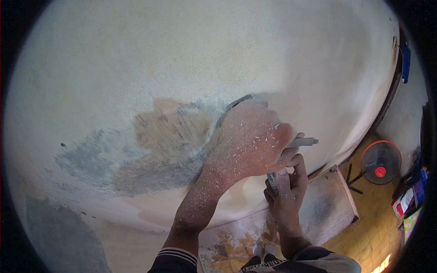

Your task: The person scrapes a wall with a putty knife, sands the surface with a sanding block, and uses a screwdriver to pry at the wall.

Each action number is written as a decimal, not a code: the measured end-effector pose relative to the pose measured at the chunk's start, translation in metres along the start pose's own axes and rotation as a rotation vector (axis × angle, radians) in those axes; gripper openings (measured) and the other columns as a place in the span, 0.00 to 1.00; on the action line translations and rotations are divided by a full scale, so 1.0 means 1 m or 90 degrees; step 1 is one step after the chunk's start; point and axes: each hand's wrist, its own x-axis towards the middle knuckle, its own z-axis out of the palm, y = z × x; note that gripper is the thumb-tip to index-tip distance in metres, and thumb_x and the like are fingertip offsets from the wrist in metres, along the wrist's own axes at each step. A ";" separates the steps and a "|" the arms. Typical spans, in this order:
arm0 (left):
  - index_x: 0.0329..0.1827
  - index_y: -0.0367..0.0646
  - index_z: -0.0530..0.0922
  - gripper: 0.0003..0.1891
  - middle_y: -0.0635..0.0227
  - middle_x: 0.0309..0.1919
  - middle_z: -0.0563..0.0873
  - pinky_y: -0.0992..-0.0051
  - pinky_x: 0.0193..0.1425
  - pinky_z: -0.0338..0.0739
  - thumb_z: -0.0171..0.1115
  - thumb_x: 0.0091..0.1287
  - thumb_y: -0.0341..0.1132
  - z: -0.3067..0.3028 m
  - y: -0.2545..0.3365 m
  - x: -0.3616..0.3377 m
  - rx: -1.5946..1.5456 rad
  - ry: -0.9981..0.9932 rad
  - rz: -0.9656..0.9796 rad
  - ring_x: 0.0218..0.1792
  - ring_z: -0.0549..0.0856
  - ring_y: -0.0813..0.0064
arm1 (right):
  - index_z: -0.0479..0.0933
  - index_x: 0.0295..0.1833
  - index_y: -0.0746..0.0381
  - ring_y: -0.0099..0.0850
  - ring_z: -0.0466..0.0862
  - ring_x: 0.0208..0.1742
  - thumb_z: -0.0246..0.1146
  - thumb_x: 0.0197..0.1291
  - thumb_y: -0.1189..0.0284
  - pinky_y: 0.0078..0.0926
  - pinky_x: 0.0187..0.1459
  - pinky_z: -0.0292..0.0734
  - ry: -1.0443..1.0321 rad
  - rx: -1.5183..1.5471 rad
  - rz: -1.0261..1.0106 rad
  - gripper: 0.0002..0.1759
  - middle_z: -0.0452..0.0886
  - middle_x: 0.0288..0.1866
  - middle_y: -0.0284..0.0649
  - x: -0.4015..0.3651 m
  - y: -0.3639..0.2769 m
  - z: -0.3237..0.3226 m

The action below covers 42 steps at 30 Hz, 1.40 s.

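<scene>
At patch (pixel 164 136) edge, left hand (pixel 250 141) grips scraper (pixel 236 103).

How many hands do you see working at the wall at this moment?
2. The left hand, dusted with flakes, grips a scraper against the wall. The right hand sits just below it. No other hands show.

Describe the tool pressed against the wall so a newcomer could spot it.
On the big pale wall, find the scraped brown-grey patch near the middle. At its right edge the dust-covered left hand presses a scraper to the wall. Unlike anything nearby, it shows only a thin dark blade edge above the knuckles and a grey handle end jutting right.
</scene>
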 end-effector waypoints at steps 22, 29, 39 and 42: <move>0.43 0.41 0.85 0.25 0.52 0.37 0.85 0.52 0.53 0.79 0.69 0.63 0.58 0.030 -0.007 -0.011 -0.021 0.062 0.037 0.44 0.85 0.54 | 0.64 0.50 0.61 0.14 0.68 0.19 0.60 0.77 0.66 0.18 0.20 0.58 0.007 -0.051 0.019 0.12 0.72 0.22 0.28 -0.017 0.000 -0.001; 0.43 0.43 0.86 0.26 0.53 0.37 0.86 0.52 0.53 0.79 0.72 0.60 0.59 0.024 -0.005 -0.015 -0.102 -0.086 -0.025 0.44 0.86 0.55 | 0.65 0.49 0.62 0.15 0.71 0.26 0.58 0.77 0.68 0.20 0.25 0.63 0.009 -0.106 -0.008 0.10 0.73 0.28 0.31 -0.030 0.007 0.006; 0.33 0.42 0.87 0.21 0.54 0.27 0.86 0.54 0.49 0.80 0.71 0.61 0.54 0.038 -0.010 -0.016 -0.081 -0.010 0.024 0.36 0.88 0.56 | 0.65 0.50 0.62 0.16 0.72 0.27 0.57 0.77 0.69 0.19 0.27 0.65 0.012 -0.098 -0.023 0.09 0.73 0.29 0.31 -0.030 0.012 0.008; 0.32 0.41 0.87 0.21 0.54 0.25 0.86 0.54 0.48 0.80 0.69 0.63 0.54 0.012 -0.007 -0.004 -0.071 -0.039 -0.004 0.35 0.88 0.56 | 0.65 0.50 0.61 0.16 0.72 0.26 0.56 0.78 0.69 0.19 0.26 0.65 0.013 -0.082 -0.028 0.09 0.73 0.29 0.31 -0.019 0.009 0.011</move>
